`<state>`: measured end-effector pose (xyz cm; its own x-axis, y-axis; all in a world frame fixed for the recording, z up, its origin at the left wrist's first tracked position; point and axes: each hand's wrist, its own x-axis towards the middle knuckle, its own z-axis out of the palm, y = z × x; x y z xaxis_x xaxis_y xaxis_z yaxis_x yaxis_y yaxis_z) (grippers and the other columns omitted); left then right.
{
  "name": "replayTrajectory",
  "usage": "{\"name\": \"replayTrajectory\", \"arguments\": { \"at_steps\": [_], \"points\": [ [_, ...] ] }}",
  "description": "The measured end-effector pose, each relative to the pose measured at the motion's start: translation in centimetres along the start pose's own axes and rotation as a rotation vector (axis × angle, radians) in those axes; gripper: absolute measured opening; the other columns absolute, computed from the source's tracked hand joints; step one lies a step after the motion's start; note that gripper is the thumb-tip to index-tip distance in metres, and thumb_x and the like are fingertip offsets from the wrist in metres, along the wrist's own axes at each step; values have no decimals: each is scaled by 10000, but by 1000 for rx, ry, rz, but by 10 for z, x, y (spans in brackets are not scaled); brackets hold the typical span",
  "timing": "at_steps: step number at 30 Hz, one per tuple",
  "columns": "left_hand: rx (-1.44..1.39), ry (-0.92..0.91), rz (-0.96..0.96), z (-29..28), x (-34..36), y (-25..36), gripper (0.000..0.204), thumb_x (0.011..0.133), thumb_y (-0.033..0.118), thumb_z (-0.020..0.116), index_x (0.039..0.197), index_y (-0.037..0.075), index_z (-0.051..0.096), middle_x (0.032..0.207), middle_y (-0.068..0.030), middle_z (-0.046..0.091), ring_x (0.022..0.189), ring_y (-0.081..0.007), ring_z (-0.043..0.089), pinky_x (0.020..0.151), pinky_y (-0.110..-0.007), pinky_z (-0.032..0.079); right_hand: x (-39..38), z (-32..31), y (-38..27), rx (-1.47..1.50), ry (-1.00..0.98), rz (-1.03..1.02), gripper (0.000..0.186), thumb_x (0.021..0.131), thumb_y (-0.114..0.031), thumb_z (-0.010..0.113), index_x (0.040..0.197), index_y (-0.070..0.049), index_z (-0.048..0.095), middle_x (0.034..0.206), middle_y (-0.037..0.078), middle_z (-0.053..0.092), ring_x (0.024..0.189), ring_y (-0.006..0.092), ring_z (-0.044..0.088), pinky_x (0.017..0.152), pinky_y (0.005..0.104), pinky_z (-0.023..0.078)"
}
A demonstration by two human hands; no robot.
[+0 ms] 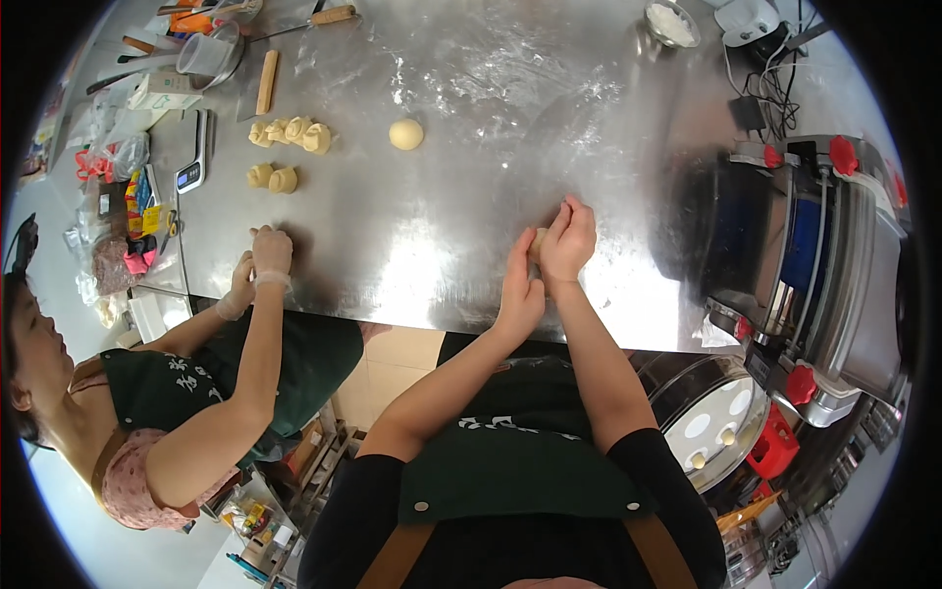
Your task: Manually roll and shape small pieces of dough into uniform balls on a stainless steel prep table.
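Note:
Near the table's front edge, my left hand and my right hand are cupped together around a piece of dough. Only a pale sliver of it shows between the palms; the fingers hide the rest. Farther off to the left, a smooth round dough ball rests alone on the steel table. Rough dough lumps lie in a row beyond it to the left, with two more dough pieces just in front of them.
At the left, a co-worker's gloved hands are together over the table. A digital scale and wooden stick lie near the left side. A bowl of flour stands far right, a large metal machine at the right.

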<state>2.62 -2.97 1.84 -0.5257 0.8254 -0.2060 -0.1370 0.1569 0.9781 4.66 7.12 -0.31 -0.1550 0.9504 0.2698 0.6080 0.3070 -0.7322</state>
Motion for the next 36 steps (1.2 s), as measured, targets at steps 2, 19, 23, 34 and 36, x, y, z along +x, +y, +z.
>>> {"name": "replayTrajectory", "arguments": {
  "at_steps": [2, 19, 23, 34, 36],
  "points": [
    [-2, 2, 13, -6, 0, -7, 757, 675, -168, 279, 1416, -35, 197, 1446, -197, 260, 1380, -284, 221, 1140, -374, 157, -2, 0, 7, -24, -8, -59, 125, 880, -71, 501, 951, -27, 594, 836, 109, 595, 761, 298, 581, 668, 395, 456],
    [78, -101, 43, -12, 4, -5, 727, 711, -110, 347, 1421, -31, 213, 1428, -245, 287, 1344, -352, 284, 1118, -383, 210, -2, -3, 12, -63, -37, -49, 177, 830, -31, 515, 976, -60, 612, 839, 72, 614, 777, 266, 597, 681, 394, 451],
    [116, -144, -62, -21, 15, -5, 739, 707, -124, 341, 1428, -13, 222, 1455, -192, 283, 1369, -301, 252, 1128, -365, 190, -4, -1, 14, -63, -62, -41, 151, 830, -47, 528, 950, -59, 619, 826, 67, 610, 768, 269, 597, 679, 396, 455],
    [-628, 471, 617, -150, 74, 213, 895, 897, 665, 266, 1438, -34, 131, 1491, -206, 189, 1376, -280, 214, 1155, -406, 123, -1, -6, 14, -79, -21, -48, 119, 851, -69, 552, 940, -25, 619, 833, 95, 614, 711, 290, 591, 642, 391, 461],
    [-642, 622, 783, -205, 75, 229, 941, 880, 687, 276, 1439, -46, 85, 1495, -209, 155, 1372, -300, 210, 1146, -407, 135, -2, -4, 10, -49, -29, -34, 115, 849, -69, 554, 937, -29, 616, 825, 96, 610, 719, 287, 591, 635, 389, 458]
  ]
}}
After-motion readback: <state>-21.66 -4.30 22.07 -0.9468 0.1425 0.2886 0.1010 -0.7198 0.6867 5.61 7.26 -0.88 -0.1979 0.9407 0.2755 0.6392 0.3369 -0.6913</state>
